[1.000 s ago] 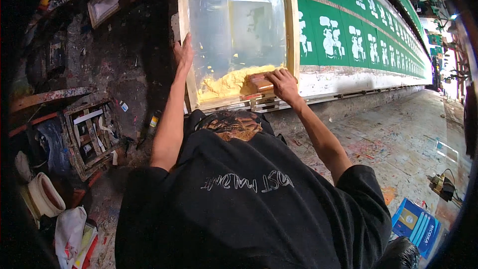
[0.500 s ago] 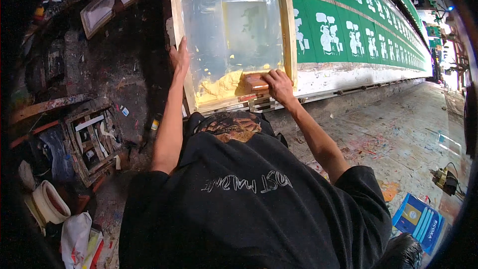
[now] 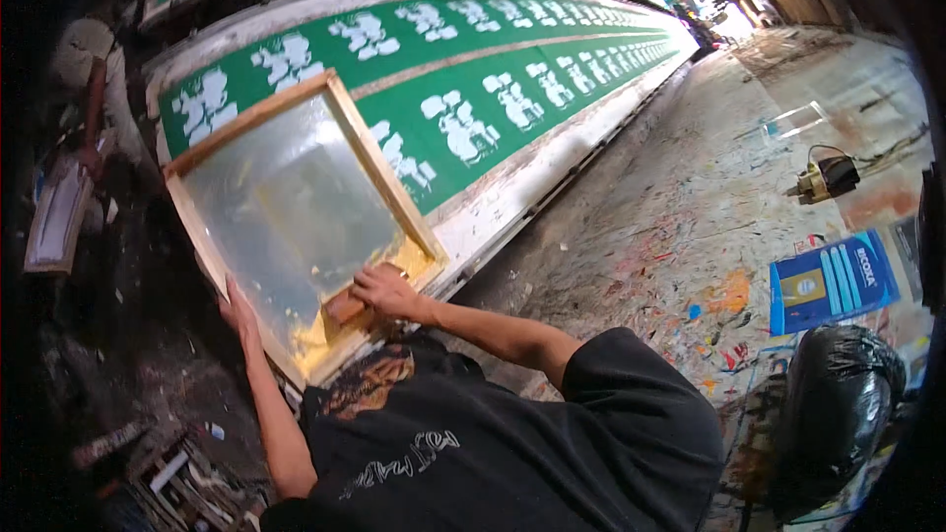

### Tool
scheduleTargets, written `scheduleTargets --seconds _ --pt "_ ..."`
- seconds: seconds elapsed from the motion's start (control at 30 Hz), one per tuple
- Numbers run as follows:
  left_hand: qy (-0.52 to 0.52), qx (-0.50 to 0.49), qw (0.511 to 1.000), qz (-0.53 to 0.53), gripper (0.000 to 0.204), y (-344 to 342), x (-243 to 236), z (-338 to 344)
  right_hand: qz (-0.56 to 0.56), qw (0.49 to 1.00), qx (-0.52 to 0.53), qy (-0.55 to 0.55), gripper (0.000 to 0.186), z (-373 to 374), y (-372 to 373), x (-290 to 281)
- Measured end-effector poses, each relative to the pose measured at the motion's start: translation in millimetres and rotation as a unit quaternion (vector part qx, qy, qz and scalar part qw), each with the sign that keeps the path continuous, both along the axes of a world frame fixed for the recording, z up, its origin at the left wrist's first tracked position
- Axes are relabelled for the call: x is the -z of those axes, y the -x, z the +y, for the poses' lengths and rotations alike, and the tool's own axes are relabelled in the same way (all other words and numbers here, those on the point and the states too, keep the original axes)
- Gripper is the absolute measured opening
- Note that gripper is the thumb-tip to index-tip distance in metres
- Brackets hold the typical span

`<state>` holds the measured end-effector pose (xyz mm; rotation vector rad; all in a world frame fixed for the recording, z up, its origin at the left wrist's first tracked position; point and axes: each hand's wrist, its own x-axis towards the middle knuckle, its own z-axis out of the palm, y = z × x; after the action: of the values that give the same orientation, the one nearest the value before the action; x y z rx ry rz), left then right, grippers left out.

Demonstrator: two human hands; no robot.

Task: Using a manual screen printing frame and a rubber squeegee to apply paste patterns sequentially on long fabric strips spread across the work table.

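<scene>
Clutching a brown block (image 3: 344,308) in our right hand (image 3: 387,293), we have yellow paste (image 3: 311,335) beside it, little on the mesh (image 3: 286,202) beyond — farther green sheets (image 3: 445,182) already white-marked — left hand (image 3: 236,308) touching the frame (image 3: 251,125), grip unclear.

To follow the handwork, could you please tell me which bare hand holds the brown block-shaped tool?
The right bare hand grips the tool; the left hand touches the pale wooden frame's left side.

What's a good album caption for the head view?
Left hand on the wood-framed screen, right hand holding a brown block at the yellow paste, white-patterned green panels beyond.
</scene>
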<state>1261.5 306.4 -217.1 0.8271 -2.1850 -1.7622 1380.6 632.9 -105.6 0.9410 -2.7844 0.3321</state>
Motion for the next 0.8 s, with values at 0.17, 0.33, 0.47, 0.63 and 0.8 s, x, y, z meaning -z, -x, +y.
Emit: scheduleTargets --seconds 0.17,0.33,0.47,0.63,0.8 --pt "0.005 0.041 0.998 -0.053 0.094 -2.6 -12.1 9.6 -0.022 0.999 0.03 -0.01 0.025 22.9 5.5 -9.5" --pt "0.024 0.049 0.996 -0.064 0.095 -4.7 -41.2 25.8 -0.041 0.995 0.091 -0.023 0.028 5.6 -2.1 -1.6" --pt "0.016 0.023 0.997 -0.073 0.094 2.1 -2.6 6.1 0.0 1.0 0.013 -0.023 0.027 -40.4 -16.3 -1.8" --pt "0.047 0.017 0.997 -0.063 0.087 6.6 26.6 -3.0 -0.044 0.995 -0.078 -0.046 0.022 -38.5 -14.7 3.3" --pt "-0.055 0.096 0.973 -0.202 0.071 3.3 -43.1 24.7 -0.07 0.977 0.179 0.092 0.021 1.2 -1.7 49.9"
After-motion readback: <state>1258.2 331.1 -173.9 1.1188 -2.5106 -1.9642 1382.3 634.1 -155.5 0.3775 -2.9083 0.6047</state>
